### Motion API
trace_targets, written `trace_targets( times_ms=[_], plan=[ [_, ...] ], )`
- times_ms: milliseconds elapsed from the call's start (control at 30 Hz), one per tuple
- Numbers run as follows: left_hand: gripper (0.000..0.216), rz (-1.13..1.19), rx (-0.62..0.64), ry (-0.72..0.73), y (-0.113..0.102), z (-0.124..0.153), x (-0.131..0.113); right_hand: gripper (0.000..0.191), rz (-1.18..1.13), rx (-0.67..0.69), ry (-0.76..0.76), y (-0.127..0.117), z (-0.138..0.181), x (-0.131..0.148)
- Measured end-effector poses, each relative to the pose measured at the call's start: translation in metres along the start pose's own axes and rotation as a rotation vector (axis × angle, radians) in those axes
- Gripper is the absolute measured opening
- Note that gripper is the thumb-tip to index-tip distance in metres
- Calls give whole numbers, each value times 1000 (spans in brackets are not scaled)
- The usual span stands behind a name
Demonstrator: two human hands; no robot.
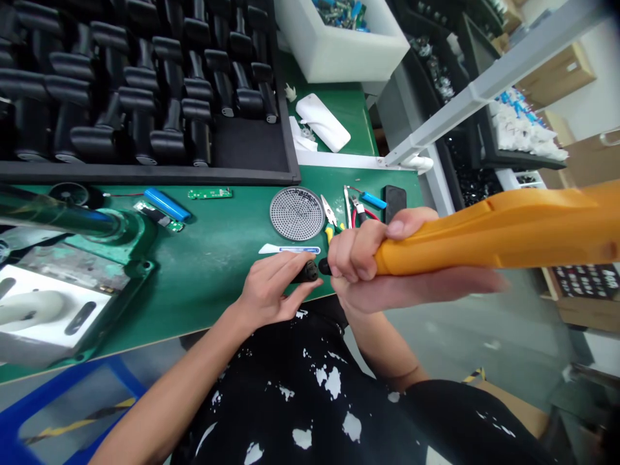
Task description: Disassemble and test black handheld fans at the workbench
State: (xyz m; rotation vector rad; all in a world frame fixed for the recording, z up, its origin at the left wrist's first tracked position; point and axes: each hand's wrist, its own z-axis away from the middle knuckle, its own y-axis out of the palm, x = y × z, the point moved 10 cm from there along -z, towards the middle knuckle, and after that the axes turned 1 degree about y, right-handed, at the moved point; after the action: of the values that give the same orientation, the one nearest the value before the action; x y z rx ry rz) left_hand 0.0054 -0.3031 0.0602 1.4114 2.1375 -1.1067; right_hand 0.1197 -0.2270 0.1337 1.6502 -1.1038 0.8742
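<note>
Right, from the head view we have both hands at work just above the near edge of the green tabletop (227,245). The left hand (271,287) has its grip pinched, thumb and fingers pressing on a small black cylindrical piece (307,272), its dark round end turned towards the other hand. And here's the right hand (356,252), grip wrapped firmly round a long orange-yellow plastic tool (475,232); part of that hand is blurred. The tool lies nearly level, its black tip (324,266) right up beside the black piece, though whether they touch I cannot tell.

Just beyond the fingers lies a slim white-and-blue knife-shaped tool (290,249), and past it a round grey disc dotted with holes (297,214). To the right of the disc, look, pliers with yellow-and-green handles (330,229), then red-handled cutters (360,210), a blue cylindrical cell with wires (373,199) and a flat black rectangular device (395,201).

Over on the left, a narrow green circuit board (210,194) and another blue cylinder (167,205) sit near a green metal machine stand (138,239). Behind it all, a big black tray (290,165) carries rows of black T-shaped housings (143,132), with a white foam box (349,61) of small blue and green parts to its right.
</note>
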Motion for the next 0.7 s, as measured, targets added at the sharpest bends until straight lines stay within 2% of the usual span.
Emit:
trace_targets(
  times_ms=[100,300,500,700],
  plan=[
    [41,9,-7,0,0,1,0,53,-110,-13,-164,-2,3,7],
    [40,-7,-13,-15,-2,-1,-1,47,-171,78,-171,5,4,14],
    [37,-14,73,-77,6,2,5,46,-240,-28,-266,0,5,22],
    [35,12,86,-32,8,3,1,51,-195,-70,-273,-6,14,11]
  ],
)
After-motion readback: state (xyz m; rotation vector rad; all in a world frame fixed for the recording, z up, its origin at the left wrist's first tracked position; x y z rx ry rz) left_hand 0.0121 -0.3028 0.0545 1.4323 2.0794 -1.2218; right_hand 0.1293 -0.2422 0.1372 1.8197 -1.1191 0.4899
